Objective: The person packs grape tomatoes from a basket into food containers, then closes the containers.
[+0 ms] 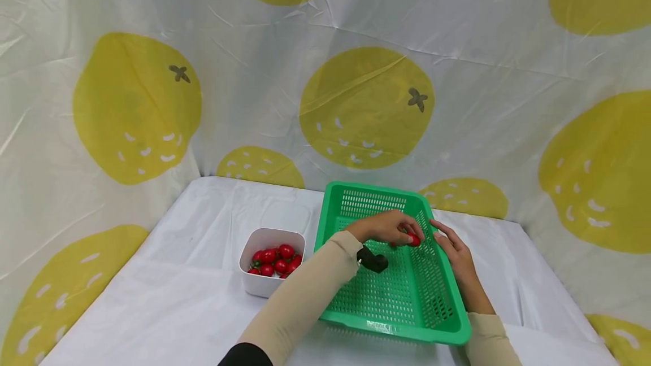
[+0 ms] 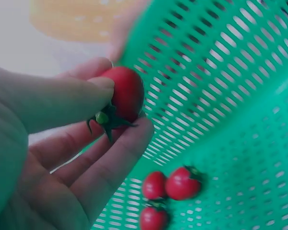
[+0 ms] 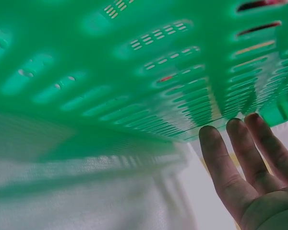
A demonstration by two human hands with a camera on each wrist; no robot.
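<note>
My left hand (image 1: 389,226) reaches over the green basket (image 1: 373,329) and pinches a red cherry tomato (image 2: 127,93) between thumb and fingers. Its green calyx shows in the left wrist view. Below it, several more cherry tomatoes (image 2: 182,184) lie in the basket, mostly hidden by the hand in the head view. At the basket's right side, my right hand (image 1: 456,253) has its fingertips at the rim. The right wrist view shows straight fingers (image 3: 221,155) against the slotted outer wall, and the basket looks tilted up on that side.
Left of the basket stands a white square tub (image 1: 259,286) holding several cherry tomatoes (image 1: 274,261). Behind the tub lies a pale translucent lid (image 1: 287,215). A white cloth (image 1: 173,287) covers the table, and a lemon-patterned curtain (image 1: 244,83) hangs around it.
</note>
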